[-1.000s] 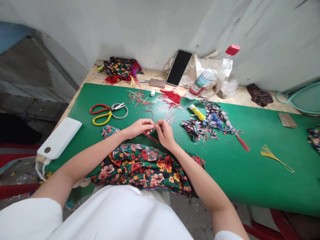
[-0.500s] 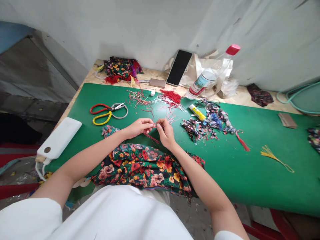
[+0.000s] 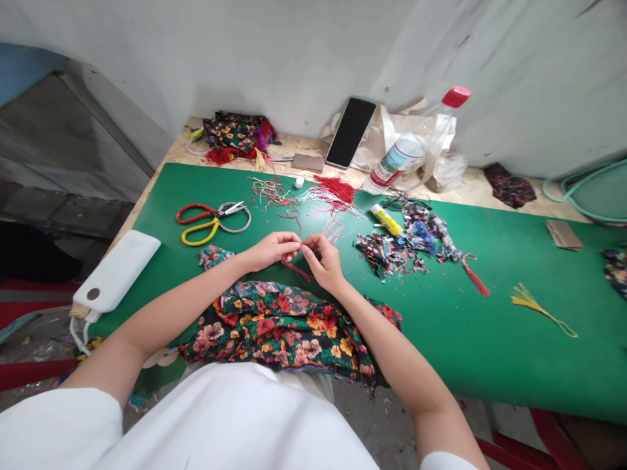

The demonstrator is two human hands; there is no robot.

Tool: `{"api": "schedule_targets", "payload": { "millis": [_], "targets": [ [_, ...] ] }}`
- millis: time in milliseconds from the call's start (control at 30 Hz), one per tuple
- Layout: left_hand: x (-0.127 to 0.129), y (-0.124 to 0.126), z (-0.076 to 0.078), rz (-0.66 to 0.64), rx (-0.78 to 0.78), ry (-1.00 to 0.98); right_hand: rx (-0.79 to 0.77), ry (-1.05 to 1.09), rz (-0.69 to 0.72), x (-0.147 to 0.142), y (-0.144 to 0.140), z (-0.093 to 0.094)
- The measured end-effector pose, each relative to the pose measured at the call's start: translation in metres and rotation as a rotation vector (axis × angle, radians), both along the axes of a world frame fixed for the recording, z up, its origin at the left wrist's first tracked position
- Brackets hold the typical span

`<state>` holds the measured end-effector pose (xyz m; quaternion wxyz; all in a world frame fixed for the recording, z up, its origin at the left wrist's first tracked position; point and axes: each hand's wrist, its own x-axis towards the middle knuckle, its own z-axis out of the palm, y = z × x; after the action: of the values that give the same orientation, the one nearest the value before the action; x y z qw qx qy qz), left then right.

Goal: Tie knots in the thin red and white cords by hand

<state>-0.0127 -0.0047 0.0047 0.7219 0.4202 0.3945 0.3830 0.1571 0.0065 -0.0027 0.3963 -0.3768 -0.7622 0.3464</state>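
Head view: both bare hands meet above the green tabletop [image 3: 465,346], left of its middle and close to the front edge. The left hand [image 3: 275,250] reaches in from the left end, its thumb and fingers pinching red strands [image 3: 297,270]. The right hand [image 3: 323,261] comes from the other side with its grip drawn in, thumb and forefinger tips touching or nearly touching the left fingertips; whether it pinches a strand too, I cannot tell, as the fingers hide that spot.

The key relation is at this meeting point: the strands' upper end sits between the two sets of fingertips, while the loose length trails below, its long axis slanting toward the front edge and rightward, under the right hand. The left fingers are nearer the upper end, the right palm nearer the loose ends.

Floral cloth [image 3: 289,326] lies along the front edge, just below the hands. Scissors [image 3: 215,223] rest toward the back left corner, apart from the left hand; a red-and-white thread pile [image 3: 337,192] lies near the back edge, and fabric scraps [image 3: 386,254] lie right of the right hand.
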Motion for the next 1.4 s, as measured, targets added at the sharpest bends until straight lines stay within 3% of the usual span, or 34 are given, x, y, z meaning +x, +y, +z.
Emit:
{"api": "schedule_targets", "payload": {
  "millis": [400,1400],
  "targets": [
    [-0.0009,0.0008,-0.0036,-0.021,0.043,0.040,0.011,0.006,-0.010,-0.0010,0.0014,-0.0025],
    [0.0014,0.0000,0.0043,-0.018,0.035,0.031,-0.029,0.036,-0.012,-0.0007,0.0012,-0.0003]
  ]
}}
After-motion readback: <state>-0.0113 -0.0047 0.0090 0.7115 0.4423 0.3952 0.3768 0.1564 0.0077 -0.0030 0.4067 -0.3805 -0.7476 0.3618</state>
